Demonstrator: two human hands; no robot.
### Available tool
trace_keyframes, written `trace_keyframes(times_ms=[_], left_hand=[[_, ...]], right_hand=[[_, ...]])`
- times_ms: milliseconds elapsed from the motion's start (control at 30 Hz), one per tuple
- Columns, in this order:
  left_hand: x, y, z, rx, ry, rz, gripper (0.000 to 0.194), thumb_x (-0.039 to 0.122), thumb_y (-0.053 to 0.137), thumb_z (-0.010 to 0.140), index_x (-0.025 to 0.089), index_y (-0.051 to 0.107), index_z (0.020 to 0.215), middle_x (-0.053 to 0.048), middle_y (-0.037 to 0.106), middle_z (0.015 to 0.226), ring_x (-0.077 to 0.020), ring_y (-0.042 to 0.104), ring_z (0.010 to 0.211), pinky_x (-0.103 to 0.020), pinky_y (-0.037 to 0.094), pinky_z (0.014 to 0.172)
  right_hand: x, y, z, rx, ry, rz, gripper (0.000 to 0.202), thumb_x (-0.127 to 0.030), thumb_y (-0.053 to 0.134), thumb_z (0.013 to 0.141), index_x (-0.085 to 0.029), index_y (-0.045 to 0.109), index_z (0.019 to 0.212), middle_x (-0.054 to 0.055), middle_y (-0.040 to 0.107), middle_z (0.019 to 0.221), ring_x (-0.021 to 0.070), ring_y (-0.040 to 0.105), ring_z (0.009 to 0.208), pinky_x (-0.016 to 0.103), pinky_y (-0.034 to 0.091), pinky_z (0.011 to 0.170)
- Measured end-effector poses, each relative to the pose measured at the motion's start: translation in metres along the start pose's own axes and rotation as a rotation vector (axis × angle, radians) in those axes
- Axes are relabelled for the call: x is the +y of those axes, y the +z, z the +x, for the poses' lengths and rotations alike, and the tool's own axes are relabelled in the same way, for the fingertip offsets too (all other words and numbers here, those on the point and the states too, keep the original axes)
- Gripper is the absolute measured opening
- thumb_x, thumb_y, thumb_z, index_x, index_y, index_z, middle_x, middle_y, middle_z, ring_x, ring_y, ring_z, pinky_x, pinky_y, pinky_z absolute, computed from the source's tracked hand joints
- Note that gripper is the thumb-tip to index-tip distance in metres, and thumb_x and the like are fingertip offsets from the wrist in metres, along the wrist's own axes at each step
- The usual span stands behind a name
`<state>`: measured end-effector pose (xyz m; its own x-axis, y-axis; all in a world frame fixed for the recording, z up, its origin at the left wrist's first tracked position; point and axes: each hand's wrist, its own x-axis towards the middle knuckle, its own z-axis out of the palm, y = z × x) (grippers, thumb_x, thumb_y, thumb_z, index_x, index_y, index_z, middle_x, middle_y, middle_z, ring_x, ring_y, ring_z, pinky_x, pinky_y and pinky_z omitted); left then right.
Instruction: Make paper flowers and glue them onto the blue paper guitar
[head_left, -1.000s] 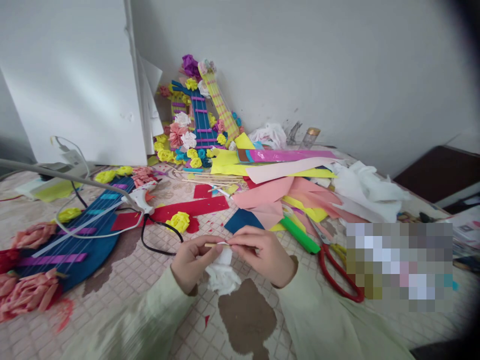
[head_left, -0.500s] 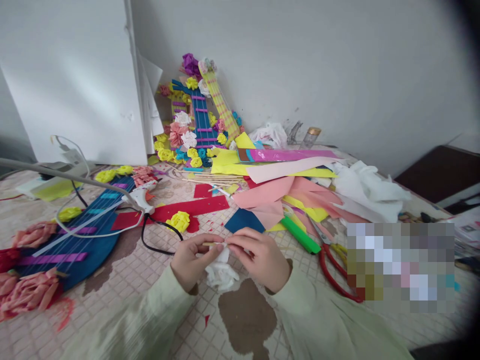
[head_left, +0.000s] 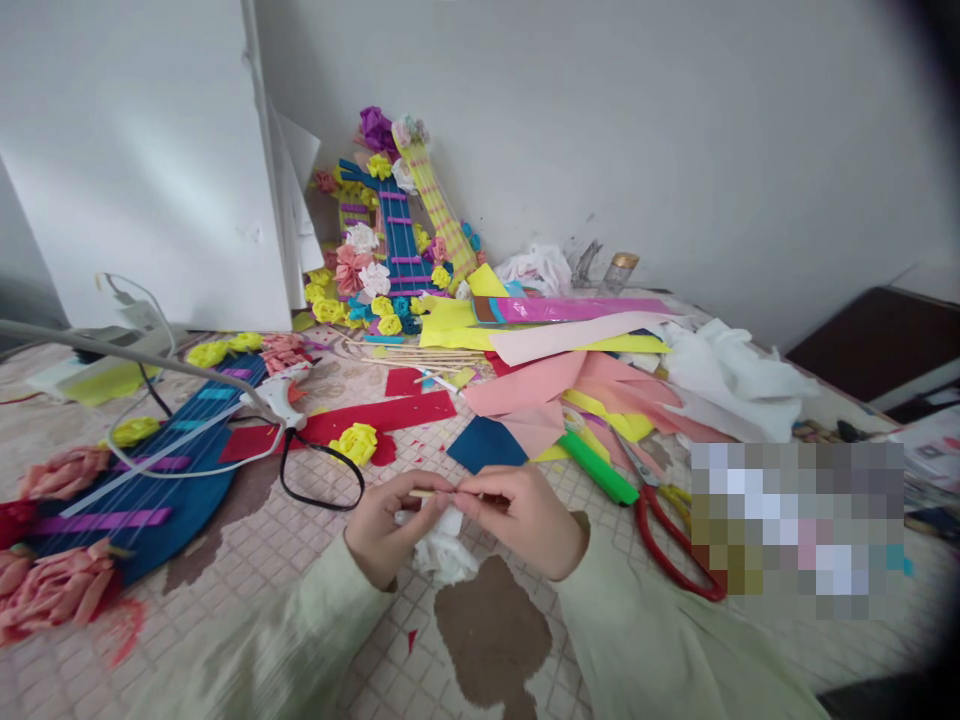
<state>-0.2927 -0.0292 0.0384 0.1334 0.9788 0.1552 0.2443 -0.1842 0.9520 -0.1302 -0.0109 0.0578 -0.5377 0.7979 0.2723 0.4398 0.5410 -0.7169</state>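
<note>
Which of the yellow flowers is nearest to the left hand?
The yellow flower lying by the red strip, just beyond the left hand; the others are farther off, around the blue guitar shape at left or near the wall.

Wooden stick; matt, crumpled white paper; glossy scissor handles

- A person's left hand is gripping a thin stick; the right hand is pinching at its end.
- White tissue is showing beneath the hands.
- Red-handled scissors are lying nearby.
- Behind, a blue guitar model is standing among paper flowers.
</note>
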Motion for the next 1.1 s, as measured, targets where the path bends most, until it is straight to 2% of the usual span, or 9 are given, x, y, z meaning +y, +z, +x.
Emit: trace_keyframes(times_ms=[367, 500, 633, 933, 1100], left_hand=[[0.001, -0.001, -0.002, 0.034, -0.053, 0.093, 0.015, 0.025, 0.055, 0.067, 0.014, 0.06, 0.075, -0.004, 0.065, 0.068, -0.0132, 0.059, 0.059, -0.019, 0.046, 0.053], [0.002, -0.002, -0.002, 0.04, -0.07, 0.107, 0.016, 0.026, 0.054, 0.067, 0.013, 0.06, 0.074, -0.004, 0.064, 0.063, -0.0122, 0.057, 0.052, -0.019, 0.044, 0.047], [0.001, -0.002, -0.002, 0.058, -0.078, 0.093, 0.015, 0.026, 0.055, 0.066, 0.013, 0.061, 0.071, -0.004, 0.065, 0.065, -0.013, 0.059, 0.056, -0.019, 0.045, 0.05], [0.003, -0.002, -0.002, 0.061, -0.116, 0.053, 0.015, 0.025, 0.057, 0.065, 0.013, 0.062, 0.073, -0.004, 0.066, 0.07, -0.0132, 0.06, 0.06, -0.018, 0.046, 0.054], [-0.001, -0.002, -0.001, 0.068, -0.114, 0.078, 0.015, 0.024, 0.056, 0.064, 0.013, 0.063, 0.073, -0.003, 0.066, 0.066, -0.0129, 0.059, 0.056, -0.019, 0.045, 0.051]], right_hand=[[-0.003, 0.008, -0.002, 0.148, 0.008, -0.047, 0.014, -0.019, 0.049, 0.074, -0.016, 0.063, 0.072, 0.002, 0.058, 0.065, 0.0081, 0.047, 0.051, 0.02, 0.037, 0.049], [-0.002, 0.006, -0.001, 0.079, -0.01, -0.035, 0.016, -0.021, 0.047, 0.077, -0.016, 0.062, 0.076, 0.001, 0.057, 0.064, 0.0083, 0.047, 0.053, 0.02, 0.036, 0.049], [0.0, 0.003, -0.001, 0.008, -0.046, -0.107, 0.022, -0.021, 0.042, 0.08, -0.015, 0.06, 0.068, -0.001, 0.05, 0.055, 0.0079, 0.044, 0.051, 0.02, 0.033, 0.049], [0.001, 0.012, -0.003, 0.117, -0.039, -0.153, 0.016, -0.02, 0.045, 0.078, -0.017, 0.061, 0.079, 0.001, 0.053, 0.064, 0.0083, 0.045, 0.053, 0.02, 0.034, 0.05], [0.002, 0.012, -0.002, 0.082, -0.029, -0.12, 0.017, -0.021, 0.045, 0.078, -0.018, 0.061, 0.081, 0.001, 0.055, 0.066, 0.0087, 0.047, 0.054, 0.02, 0.036, 0.051]])
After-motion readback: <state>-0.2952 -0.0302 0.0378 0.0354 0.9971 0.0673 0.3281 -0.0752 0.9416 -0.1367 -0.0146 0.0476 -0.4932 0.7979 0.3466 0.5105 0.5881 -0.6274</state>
